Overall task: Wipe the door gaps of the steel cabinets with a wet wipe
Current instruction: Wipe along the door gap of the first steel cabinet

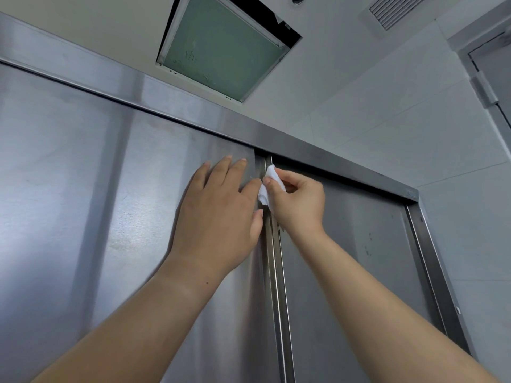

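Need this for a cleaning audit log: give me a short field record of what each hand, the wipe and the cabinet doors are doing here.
left hand: flat, fingers straight, resting on the left door right beside the gap
right hand: pinches the wet wipe
wet wipe: white, bunched, pressed to the door gap near its top
door gap: vertical, between the left door and the right door
stage: wiping the upper end; lower gap not being touched
overhead: top rail; ceiling hatch, panel ajar
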{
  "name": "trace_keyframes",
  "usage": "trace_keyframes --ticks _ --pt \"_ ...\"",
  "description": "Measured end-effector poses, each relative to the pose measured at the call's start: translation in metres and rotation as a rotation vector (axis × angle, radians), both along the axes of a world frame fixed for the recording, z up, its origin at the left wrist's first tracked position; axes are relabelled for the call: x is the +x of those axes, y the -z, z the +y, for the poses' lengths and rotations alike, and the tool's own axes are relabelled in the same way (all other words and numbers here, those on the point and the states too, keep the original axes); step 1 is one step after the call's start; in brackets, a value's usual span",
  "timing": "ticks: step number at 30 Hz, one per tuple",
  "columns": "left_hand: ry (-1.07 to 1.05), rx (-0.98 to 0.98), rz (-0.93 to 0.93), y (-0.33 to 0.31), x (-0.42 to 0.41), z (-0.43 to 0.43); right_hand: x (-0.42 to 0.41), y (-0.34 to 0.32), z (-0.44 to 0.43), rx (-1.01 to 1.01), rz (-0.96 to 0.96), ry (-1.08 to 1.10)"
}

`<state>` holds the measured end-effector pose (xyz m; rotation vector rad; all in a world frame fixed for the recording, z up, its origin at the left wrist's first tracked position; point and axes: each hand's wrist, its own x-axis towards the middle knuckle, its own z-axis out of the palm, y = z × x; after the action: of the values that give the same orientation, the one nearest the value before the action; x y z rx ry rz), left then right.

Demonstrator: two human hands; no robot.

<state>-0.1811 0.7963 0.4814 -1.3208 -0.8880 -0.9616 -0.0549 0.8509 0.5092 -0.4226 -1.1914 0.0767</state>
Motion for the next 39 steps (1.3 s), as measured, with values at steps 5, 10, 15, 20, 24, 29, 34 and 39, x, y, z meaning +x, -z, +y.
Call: trace_keyframes --ticks 5,10,15,20,24,29,34,39 --pt "-0.006 0.013 -0.007 0.0 -0.001 0.0 0.0 0.003 -0.001 0.005 -0.026 0.018" --pt "-0.053 -0.009 -0.013 -0.001 -0.002 -0.001 0.006 0.009 0.001 0.0 -0.074 -0.029" --pt "-0.097 -0.033 -0.021 0.0 0.001 -0.004 0.009 0.01 -0.001 0.005 -0.099 -0.12" --pt "-0.115 -0.056 -0.021 -0.001 0.002 -0.007 0.007 0.003 -0.002 0.007 -0.021 -0.134" --pt "-0.124 -0.048 -0.027 0.001 0.002 -0.005 0.004 -0.008 0.001 -0.037 0.037 -0.161" --pt "-0.13 -0.035 -0.024 0.0 0.002 -0.006 -0.001 0.0 0.002 -0.013 0.08 -0.167" --pt "-0.15 -0.018 -0.016 0.0 0.0 -0.005 -0.002 -0.018 -0.005 0.037 0.066 -0.087" --pt "-0.146 -0.041 -0.031 0.0 0.002 -0.006 -0.004 0.003 -0.001 0.067 0.034 -0.125"
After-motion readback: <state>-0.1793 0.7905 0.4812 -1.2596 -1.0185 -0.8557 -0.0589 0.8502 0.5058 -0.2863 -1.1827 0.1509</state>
